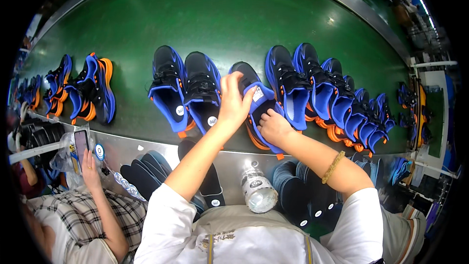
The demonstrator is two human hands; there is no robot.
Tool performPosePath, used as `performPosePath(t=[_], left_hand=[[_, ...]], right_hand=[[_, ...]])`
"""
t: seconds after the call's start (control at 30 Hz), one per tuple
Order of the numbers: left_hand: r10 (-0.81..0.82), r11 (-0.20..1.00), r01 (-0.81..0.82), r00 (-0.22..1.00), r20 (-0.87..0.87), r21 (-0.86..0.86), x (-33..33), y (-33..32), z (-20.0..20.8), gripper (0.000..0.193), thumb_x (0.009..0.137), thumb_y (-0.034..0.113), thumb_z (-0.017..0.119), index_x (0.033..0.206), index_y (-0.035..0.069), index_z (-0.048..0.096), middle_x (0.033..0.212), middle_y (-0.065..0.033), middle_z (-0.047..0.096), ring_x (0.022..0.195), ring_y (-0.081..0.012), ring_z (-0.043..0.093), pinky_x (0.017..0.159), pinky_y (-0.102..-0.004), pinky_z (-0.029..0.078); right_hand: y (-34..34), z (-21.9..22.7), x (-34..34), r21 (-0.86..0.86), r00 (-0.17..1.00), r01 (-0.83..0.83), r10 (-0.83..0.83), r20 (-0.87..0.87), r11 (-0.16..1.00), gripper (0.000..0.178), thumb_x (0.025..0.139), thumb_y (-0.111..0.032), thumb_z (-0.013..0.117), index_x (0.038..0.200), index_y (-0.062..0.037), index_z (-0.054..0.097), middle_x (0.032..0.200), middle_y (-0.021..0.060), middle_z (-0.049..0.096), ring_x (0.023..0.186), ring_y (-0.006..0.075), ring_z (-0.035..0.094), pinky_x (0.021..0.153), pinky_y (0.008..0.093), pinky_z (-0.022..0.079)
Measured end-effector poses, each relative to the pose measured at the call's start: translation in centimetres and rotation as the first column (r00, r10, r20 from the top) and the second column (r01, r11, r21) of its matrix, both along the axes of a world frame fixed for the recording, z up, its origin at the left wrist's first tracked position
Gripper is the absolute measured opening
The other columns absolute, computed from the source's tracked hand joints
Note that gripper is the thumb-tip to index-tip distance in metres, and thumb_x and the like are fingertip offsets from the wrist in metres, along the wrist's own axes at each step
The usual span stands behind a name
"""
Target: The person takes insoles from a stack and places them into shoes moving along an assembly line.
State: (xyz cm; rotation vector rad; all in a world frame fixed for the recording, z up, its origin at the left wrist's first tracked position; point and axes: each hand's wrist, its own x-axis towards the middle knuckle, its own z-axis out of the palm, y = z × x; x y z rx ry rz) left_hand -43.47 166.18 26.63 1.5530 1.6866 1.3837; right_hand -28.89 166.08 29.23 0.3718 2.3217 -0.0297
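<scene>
In front of me a black and blue sneaker [243,72] with an orange sole lies toe away on the green belt. My left hand [233,99] is closed on its upper, thumb beside the pulled-up tongue, which shows a white label [258,94]. My right hand [274,127], fingers curled, is at the blue collar of the same sneaker; whatever its fingertips pinch is hidden. To the left stand two matching sneakers [202,76] with round white stickers on their insoles. A row of similar sneakers [288,83] runs off to the right.
Stacked black insoles [288,186] and more insoles [146,173] line the metal edge before me, with a clear plastic bottle [259,193] between. More sneakers [90,88] stand far left. A person at lower left holds a phone [81,143].
</scene>
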Motion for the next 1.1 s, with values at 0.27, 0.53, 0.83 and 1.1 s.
performPosePath(t=[0.27,0.53,0.83,1.1], left_hand=[[-0.314,0.948,0.317,0.904,-0.289,-0.038,0.8,0.3,2.4,0.028,0.074,0.007,0.062,0.095,-0.001,0.046,0.101,-0.0177,0.044,0.077,-0.0366,0.056,0.063,-0.041,0.048],[-0.437,0.884,0.368,0.87,-0.227,-0.289,1.0,1.3,1.8,0.045,0.068,0.011,0.071,0.097,0.001,0.038,0.095,-0.0207,0.041,0.076,-0.0426,0.054,0.061,-0.0456,0.046],[-0.444,0.894,0.431,0.819,-0.364,-0.121,-0.2,-0.7,2.7,0.03,0.071,0.008,0.065,0.089,0.002,0.042,0.088,-0.0157,0.042,0.06,-0.0351,0.053,0.051,-0.0403,0.046],[-0.008,0.931,0.342,0.367,-0.93,0.127,-1.4,0.1,2.9,0.025,0.068,0.022,0.065,0.08,0.005,0.052,0.11,-0.0204,0.055,0.054,-0.0176,0.051,0.055,-0.0298,0.041]], right_hand=[[0.4,-2.3,1.1,0.104,0.995,-0.07,0.077,-0.068,0.992,0.02,0.082,-0.02,0.051,0.089,-0.0168,0.069,0.089,-0.0034,0.065,0.094,0.013,0.053,0.087,0.0304,0.028],[-2.4,2.0,0.6,-0.254,0.855,0.513,-0.516,0.059,0.82,0.054,0.086,-0.033,0.024,0.094,0.0023,0.065,0.093,0.0179,0.064,0.1,0.0258,0.057,0.109,0.0426,0.004],[-10.8,3.1,6.7,-0.332,0.23,0.713,-0.653,-0.721,0.617,0.013,0.072,-0.012,0.066,0.078,-0.0028,0.059,0.1,0.0176,0.052,0.1,0.0354,0.05,0.086,0.0463,0.039],[-10.7,1.3,4.6,-0.554,0.017,0.585,-0.692,-0.722,0.592,0.018,0.077,-0.011,0.062,0.093,-0.0032,0.057,0.098,0.0146,0.057,0.085,0.0341,0.057,0.075,0.0386,0.046]])
